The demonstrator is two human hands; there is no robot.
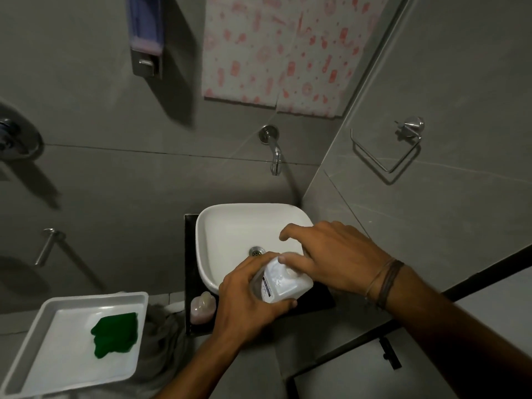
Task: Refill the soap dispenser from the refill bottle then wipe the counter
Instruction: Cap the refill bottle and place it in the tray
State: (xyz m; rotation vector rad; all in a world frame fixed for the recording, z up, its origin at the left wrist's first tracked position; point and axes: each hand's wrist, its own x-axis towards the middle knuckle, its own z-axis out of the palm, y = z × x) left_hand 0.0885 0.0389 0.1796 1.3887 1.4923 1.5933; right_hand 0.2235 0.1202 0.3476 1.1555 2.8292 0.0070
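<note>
My left hand (247, 300) grips a white refill bottle (283, 280) with a label, held over the front edge of the white sink (224, 226). My right hand (331, 254) reaches over the bottle's top, thumb and fingers on its cap area; the cap itself is hidden. A small pinkish soap dispenser (203, 308) with no pump on it stands on the dark counter (190, 254) just left of my left hand. A green cloth (115, 334) lies in a white tray (37, 367) at the lower left.
A wall tap (273, 152) juts out above the sink. A wall-mounted dispenser (145, 38) hangs at the upper left. A metal towel ring (385, 148) is on the right wall. A grey cloth (161, 335) lies between tray and counter.
</note>
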